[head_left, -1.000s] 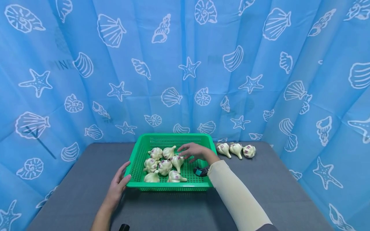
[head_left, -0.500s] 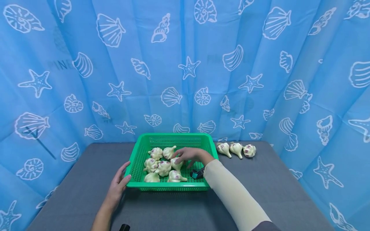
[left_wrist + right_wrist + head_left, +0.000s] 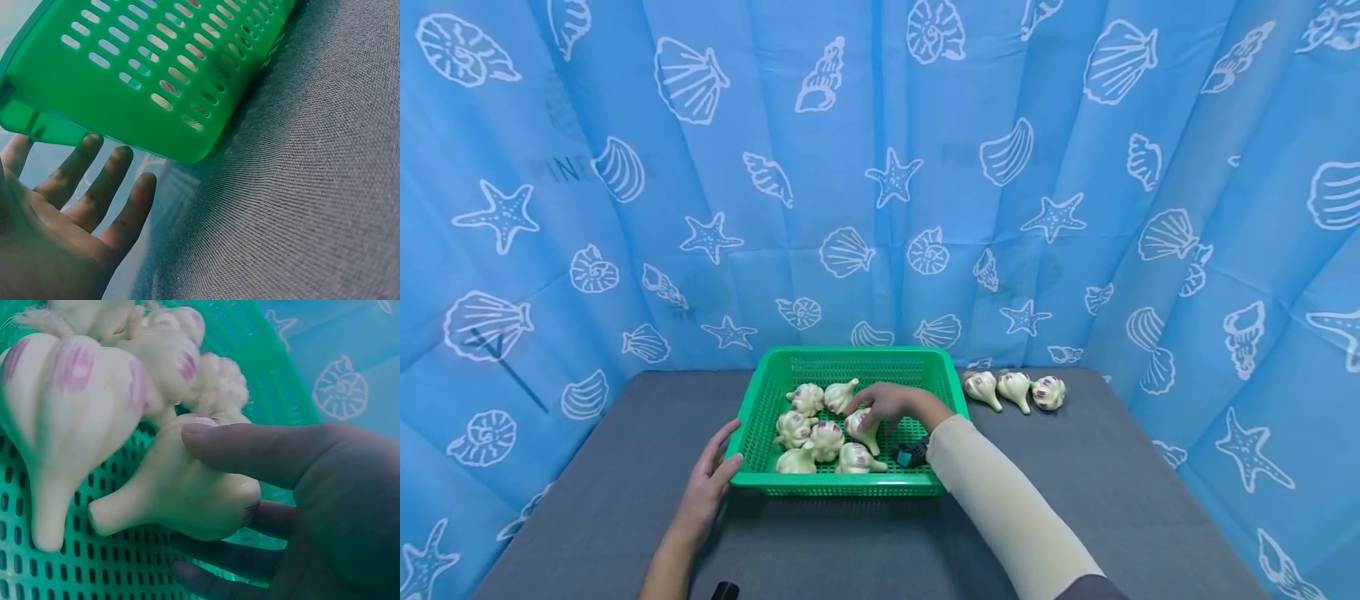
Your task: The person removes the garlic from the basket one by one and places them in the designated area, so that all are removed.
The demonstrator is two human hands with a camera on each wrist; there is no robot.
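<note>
Three garlic bulbs (image 3: 1013, 389) lie in a row on the grey table (image 3: 1112, 483), just right of the green basket (image 3: 790, 364), well apart from both hands. Blue shell-print curtain (image 3: 880, 167) hangs behind and on both sides. A small black thing (image 3: 724, 591) sits at the near table edge; too cut off to identify. A dark band with a teal patch (image 3: 912, 454) sits at the right wrist, over the basket's near right part. The cream sleeve (image 3: 1007, 508) crosses the near right rim and hides some of the floor.

The basket stands mid-table and holds seven garlic bulbs, bunched toward its left and middle. The rest of the perforated floor is bare.

Right hand (image 3: 891, 405) is inside the basket, thumb and fingers wrapped round one garlic bulb (image 3: 859, 426) (image 3: 181, 494). In the wrist view the thumb (image 3: 250, 450) presses on top of it and fingers curl below; stem points left, and the bulb touches its neighbour (image 3: 69, 406). Left hand (image 3: 711, 479) lies with straight, relaxed fingers (image 3: 106, 181) against the basket's near left corner (image 3: 125, 87), gripping nothing.

Versus a second ago: the right hand was spread above the bulbs, fingers flat; now it is lower and closed on the bulb. Left hand, basket and the three outside bulbs have not moved.
</note>
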